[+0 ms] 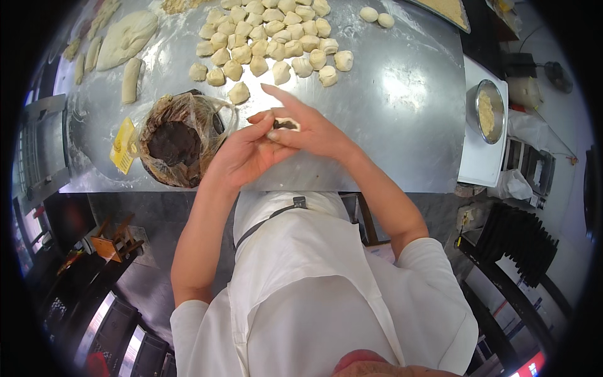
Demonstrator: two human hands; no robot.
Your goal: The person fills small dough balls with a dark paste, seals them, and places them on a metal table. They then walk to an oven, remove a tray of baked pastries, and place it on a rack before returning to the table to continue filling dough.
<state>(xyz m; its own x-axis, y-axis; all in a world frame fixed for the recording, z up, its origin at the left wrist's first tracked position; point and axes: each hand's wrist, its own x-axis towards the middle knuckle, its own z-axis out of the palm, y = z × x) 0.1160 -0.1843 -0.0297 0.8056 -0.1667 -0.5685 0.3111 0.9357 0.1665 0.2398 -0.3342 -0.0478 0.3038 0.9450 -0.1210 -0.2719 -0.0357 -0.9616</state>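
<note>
My left hand (249,153) and my right hand (311,127) meet above the near part of the metal table. Between their fingers they hold a piece of dough with dark filling (286,124); only a pale rim and a dark strip of it show, and the fingers hide the rest. By my left forearm stands a container lined with a clear plastic bag, holding dark paste (174,143). A single dough piece (239,93) lies just beyond my hands. Farther off, many more dough pieces (259,47) are spread in a loose group.
A yellow plastic scraper (123,146) leans beside the paste container. Flattened dough (127,40) and a dough roll (131,81) lie at the far left. Two smooth dough balls (377,17) sit far right. A metal bowl (500,113) of yellowish crumbs stands on a white surface beyond the table's right edge.
</note>
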